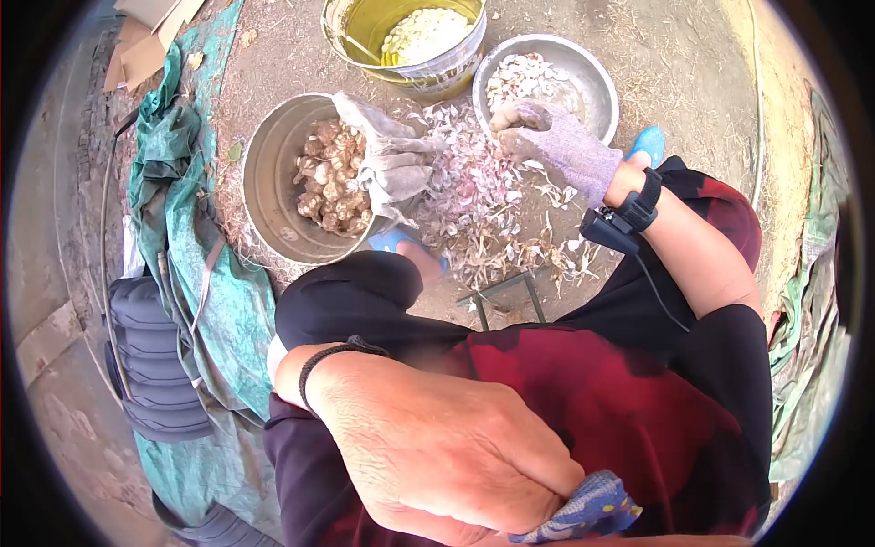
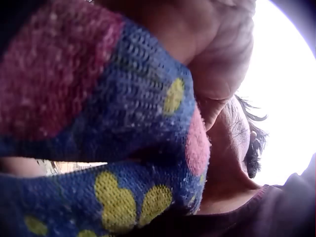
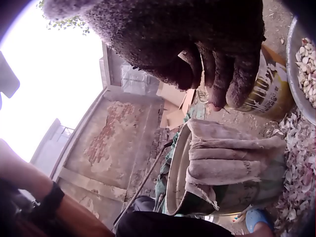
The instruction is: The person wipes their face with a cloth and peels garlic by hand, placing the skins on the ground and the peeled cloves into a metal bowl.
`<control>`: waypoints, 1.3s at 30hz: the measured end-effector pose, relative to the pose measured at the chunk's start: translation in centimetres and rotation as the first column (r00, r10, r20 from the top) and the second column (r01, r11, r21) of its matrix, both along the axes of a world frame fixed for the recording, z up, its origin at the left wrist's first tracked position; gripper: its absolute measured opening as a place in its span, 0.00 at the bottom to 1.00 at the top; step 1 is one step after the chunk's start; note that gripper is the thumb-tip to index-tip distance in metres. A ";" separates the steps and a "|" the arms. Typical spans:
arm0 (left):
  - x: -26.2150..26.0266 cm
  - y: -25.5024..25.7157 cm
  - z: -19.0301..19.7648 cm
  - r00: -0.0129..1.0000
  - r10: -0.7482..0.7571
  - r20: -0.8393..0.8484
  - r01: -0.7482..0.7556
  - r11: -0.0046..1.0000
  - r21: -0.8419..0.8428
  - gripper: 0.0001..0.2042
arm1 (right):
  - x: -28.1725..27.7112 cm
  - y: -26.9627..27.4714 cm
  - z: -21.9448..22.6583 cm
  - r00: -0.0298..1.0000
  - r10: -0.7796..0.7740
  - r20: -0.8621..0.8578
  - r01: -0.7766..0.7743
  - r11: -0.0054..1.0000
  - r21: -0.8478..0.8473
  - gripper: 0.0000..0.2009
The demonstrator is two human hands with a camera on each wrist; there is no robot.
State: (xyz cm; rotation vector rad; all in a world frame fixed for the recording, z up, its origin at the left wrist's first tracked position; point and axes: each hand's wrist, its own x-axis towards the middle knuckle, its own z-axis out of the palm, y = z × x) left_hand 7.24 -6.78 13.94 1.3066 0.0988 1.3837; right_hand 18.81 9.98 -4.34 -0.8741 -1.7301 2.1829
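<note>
Blue cloth (image 1: 586, 512), one piece, was pinched by the left hand (image 1: 456, 447). Beside one far bowl (image 1: 597, 87), the right hand (image 1: 561, 146) hung loosely curled.

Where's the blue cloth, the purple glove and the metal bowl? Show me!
Blue cloth (image 1: 585, 510): head view, its crumpled middle.
Purple glove (image 1: 572, 149): head view, its back.
Metal bowl (image 1: 596, 82): head view, bare inner wall, right side.

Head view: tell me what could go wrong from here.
The pale cloth draped over the garlic bucket might slip in onto the bulbs. The gloved right hand looks grimy at the fingers, so it could dirty the cloves in the metal bowl. Loose skins heaped beside that bowl could blow in among them.
</note>
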 end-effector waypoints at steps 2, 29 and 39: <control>-2.3 1.2 0.5 0.849 -0.528 -0.032 0.528 0.849 0.005 0.11 | 0.2 0.0 -0.6 0.995 -0.019 -0.097 0.024 0.998 0.058 0.12; -14.6 -0.5 -1.0 0.140 0.016 -0.990 -0.669 0.738 -0.083 0.19 | 1.9 11.8 -5.7 0.906 -0.130 0.402 -0.120 0.833 0.540 0.11; -11.4 2.8 -4.8 0.342 -0.099 -0.935 -0.354 0.907 -0.225 0.19 | -5.4 29.8 -17.9 0.786 -0.365 0.498 -0.222 0.585 0.780 0.16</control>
